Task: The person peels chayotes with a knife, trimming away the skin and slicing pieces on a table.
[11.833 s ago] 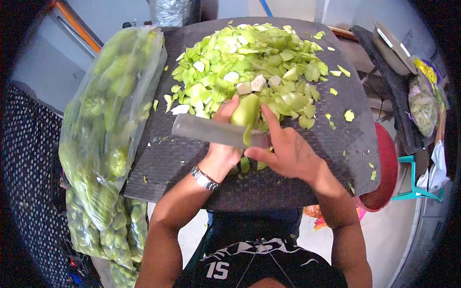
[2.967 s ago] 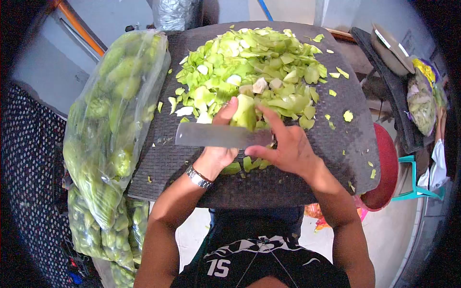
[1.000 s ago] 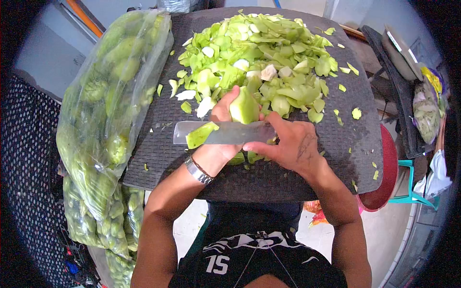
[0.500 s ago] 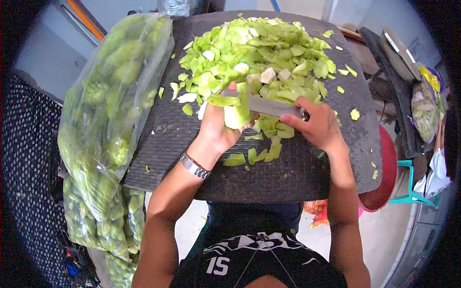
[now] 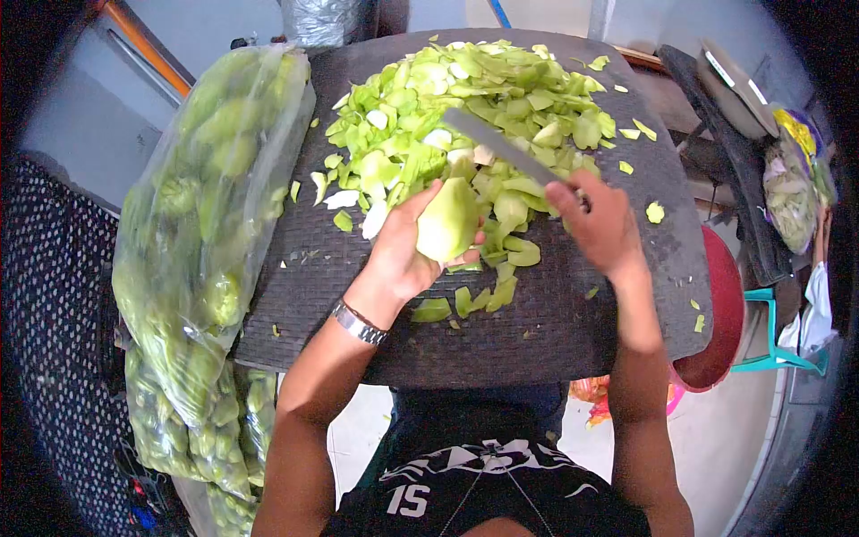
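Note:
My left hand (image 5: 401, 255) holds a pale green, pear-shaped chayote (image 5: 447, 220), with the thumb along its left side and fingertips showing at its right. Its visible surface looks peeled. My right hand (image 5: 598, 222) grips the handle of a knife (image 5: 503, 147). The blade points up and left, above the peel pile and apart from the chayote. Beyond both hands spreads a large heap of green peelings (image 5: 501, 80). A few loose strips (image 5: 432, 311) lie on the dark woven tabletop (image 5: 537, 345) near my left wrist.
A long clear bag of chayotes (image 5: 215, 170) leans along the table's left edge, with more filled bags (image 5: 201, 430) below it. At the right are a red tub (image 5: 716, 322), a teal stool (image 5: 765, 358) and a bag of produce (image 5: 790, 201).
The knife has lifted off the chayote and swung up and away, its tip now higher. The strip of peel on the blade is gone from there. My left hand still holds the chayote.

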Tool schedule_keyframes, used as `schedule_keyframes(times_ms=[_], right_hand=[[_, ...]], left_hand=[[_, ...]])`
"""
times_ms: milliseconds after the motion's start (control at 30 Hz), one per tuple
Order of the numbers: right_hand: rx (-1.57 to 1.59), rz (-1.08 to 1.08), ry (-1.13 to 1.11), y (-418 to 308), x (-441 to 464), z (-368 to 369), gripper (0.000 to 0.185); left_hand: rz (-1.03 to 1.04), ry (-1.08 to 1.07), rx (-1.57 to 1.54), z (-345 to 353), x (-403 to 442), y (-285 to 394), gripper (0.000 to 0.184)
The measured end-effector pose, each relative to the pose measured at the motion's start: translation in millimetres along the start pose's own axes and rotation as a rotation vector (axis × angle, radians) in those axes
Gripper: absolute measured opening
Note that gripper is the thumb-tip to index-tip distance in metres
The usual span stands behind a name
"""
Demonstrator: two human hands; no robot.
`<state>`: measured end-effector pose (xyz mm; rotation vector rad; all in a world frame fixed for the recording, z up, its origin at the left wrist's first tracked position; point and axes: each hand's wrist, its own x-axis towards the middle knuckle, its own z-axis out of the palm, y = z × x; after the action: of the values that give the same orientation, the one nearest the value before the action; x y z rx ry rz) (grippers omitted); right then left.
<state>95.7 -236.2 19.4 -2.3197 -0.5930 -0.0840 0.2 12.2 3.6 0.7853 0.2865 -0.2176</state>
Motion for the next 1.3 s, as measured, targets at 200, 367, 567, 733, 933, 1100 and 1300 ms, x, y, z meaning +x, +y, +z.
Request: schedule_keyframes(times_ms=[200,367,567,733,933,1100,1300], right_hand=[[-0.039,-0.340,-0.127,-46,-26,27,0.060],[-0.098,-0.347,-0.155,-40,-29,29,0.062],[-0.273,-0.178,0.019,-12,-6,14,0.064],[-0.089,0.091,-0.005,8,8,3,0.061],[-0.066,-0.065,-0.103,-25,-14,23,0.058],[-0.116,-0.390,-0.142,-54,-38,40,0.062],[-0.079,-0.419,-0.143,-54,-37,43,0.063]], left_hand=[[0.004,-0.018,-0.118,-3,2,-12,0.048],[-0.029,-0.039,-0.131,0,4,-17,0.045],[-0.098,-0.158,-0.078,-5,-4,-10,0.043],[-0.062,-0.072,-0.040,9,-7,3,0.044],[0.079,0.124,-0.126,-3,1,-4,0.045],[0.053,0.110,-0.213,2,2,-12,0.043],[0.008,-0.011,-0.259,-1,0,-14,0.042]])
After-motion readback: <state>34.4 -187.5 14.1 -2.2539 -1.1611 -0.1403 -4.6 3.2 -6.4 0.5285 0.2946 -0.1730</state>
